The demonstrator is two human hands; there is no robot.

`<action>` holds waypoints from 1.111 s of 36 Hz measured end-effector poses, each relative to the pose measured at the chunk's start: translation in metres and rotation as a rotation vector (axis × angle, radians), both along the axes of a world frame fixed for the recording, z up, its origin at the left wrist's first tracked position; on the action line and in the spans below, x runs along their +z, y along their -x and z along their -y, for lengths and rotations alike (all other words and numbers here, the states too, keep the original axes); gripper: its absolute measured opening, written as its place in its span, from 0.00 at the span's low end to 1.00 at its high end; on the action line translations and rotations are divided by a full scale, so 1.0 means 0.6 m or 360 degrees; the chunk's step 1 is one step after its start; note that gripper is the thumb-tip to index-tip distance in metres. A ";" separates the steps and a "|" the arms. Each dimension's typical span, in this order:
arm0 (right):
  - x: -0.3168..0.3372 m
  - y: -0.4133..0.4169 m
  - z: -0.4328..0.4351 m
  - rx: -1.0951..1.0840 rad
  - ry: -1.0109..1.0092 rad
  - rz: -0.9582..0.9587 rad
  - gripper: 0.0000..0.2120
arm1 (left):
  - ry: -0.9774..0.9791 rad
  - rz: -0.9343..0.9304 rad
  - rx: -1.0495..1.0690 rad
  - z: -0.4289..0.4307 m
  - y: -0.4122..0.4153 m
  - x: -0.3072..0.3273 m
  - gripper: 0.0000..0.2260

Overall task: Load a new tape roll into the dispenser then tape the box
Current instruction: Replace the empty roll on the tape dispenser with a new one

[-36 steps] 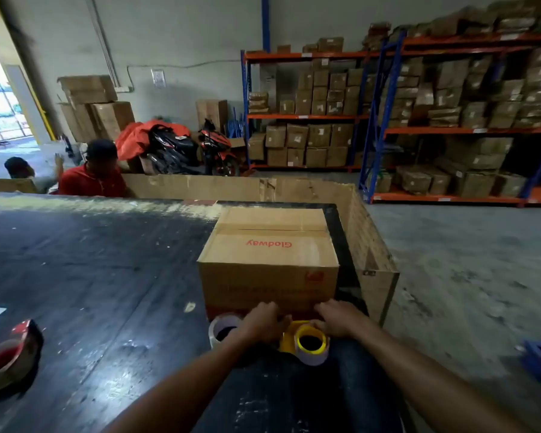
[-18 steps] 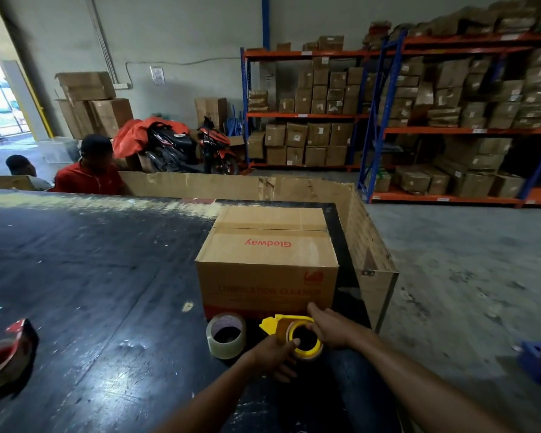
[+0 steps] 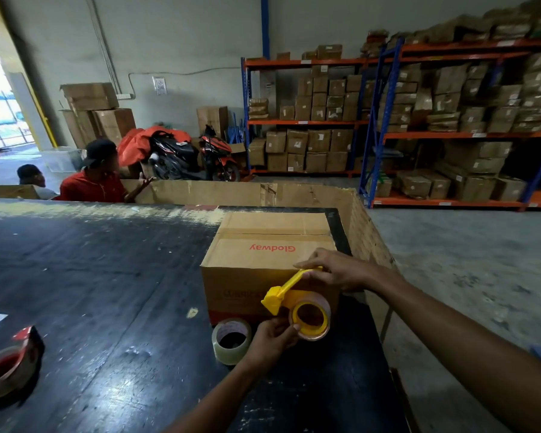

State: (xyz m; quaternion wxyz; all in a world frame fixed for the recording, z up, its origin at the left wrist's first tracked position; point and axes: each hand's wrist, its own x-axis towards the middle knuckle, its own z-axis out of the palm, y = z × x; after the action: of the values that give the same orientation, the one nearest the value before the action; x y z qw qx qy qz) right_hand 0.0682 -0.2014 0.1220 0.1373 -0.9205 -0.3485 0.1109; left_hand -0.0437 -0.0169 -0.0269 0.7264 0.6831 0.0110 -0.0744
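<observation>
A black table (image 3: pixel 91 276) fills the lower left and middle of the frame, its far and right edges lined with a cardboard wall (image 3: pixel 294 195). Across the upper right stand racks (image 3: pixel 450 120) with orange beams and blue posts, stacked with brown cartons. At centre, on the table's right part, sits the box (image 3: pixel 272 257), its top flaps shut and the red word "Glodway" printed on the near flap, upside down from here. Beyond the wall at upper left a person in a red shirt (image 3: pixel 92 185) sits with one hand raised, and a motorbike (image 3: pixel 194 154) is parked behind, partly under an orange cover. The right hand (image 3: pixel 338 271), in front of the box's near right top corner, is closed on the handle of the yellow dispenser (image 3: pixel 291 295), which is lifted off the table before the box's near face, handle up to the right and blade end pointing lower left. A tape roll (image 3: pixel 317 307) sits on its yellow hub. The left hand (image 3: pixel 272 337), just below, pinches the lower left edge of that roll with fingertips. Just left of this hand a clear roll (image 3: pixel 230 340) stands on the table, touching nothing else. At the lower left edge lies a red dispenser (image 3: pixel 8 364) with tape on it, well apart from the rest.
</observation>
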 end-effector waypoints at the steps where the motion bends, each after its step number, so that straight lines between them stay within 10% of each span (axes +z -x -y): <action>1: 0.007 0.000 -0.003 0.0015 -0.0003 0.0017 0.21 | 0.0016 0.0039 0.0010 0.000 0.001 0.006 0.11; 17: 0.097 0.002 -0.007 0.0002 -0.0221 0.0268 0.21 | -0.0079 0.0381 0.0051 -0.015 0.014 0.145 0.23; 23: 0.124 -0.015 0.001 -0.0185 -0.0307 0.0307 0.20 | -0.0023 0.0119 -0.0282 -0.017 0.022 0.087 0.20; 31: 0.160 -0.024 -0.012 -0.0206 -0.0418 0.0320 0.18 | -0.0459 -0.0490 0.0070 -0.001 -0.009 -0.050 0.17; 40: 0.169 -0.015 -0.042 -0.0105 -0.0501 0.0304 0.19 | -0.0931 -0.0537 0.0342 0.031 -0.019 -0.071 0.23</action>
State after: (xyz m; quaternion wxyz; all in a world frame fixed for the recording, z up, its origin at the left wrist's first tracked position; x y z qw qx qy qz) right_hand 0.0774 -0.1763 0.2235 0.2495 -0.9049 -0.3427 -0.0374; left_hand -0.0322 -0.0356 -0.0694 0.4915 0.8354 0.2234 -0.1031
